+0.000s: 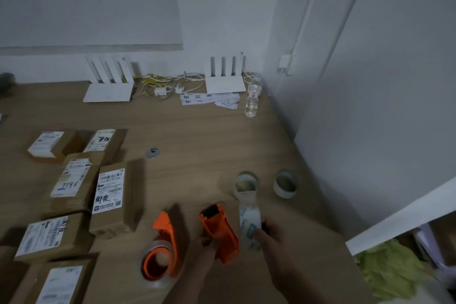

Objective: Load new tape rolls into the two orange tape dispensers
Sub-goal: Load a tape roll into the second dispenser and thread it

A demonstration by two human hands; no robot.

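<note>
The right hand pinches the free end of a tape strip running straight back, away from the person, to a roll upright on the bench. Just left of the strip lies the empty orange dispenser, long axis roughly parallel to it, gripped low by the left hand. So the roll lies beyond and right of the dispenser, nearer the right hand. A second roll stands beside the first. The other dispenser, further left, appears already loaded. Boxes sit well left; nothing blocks the way.
</note>
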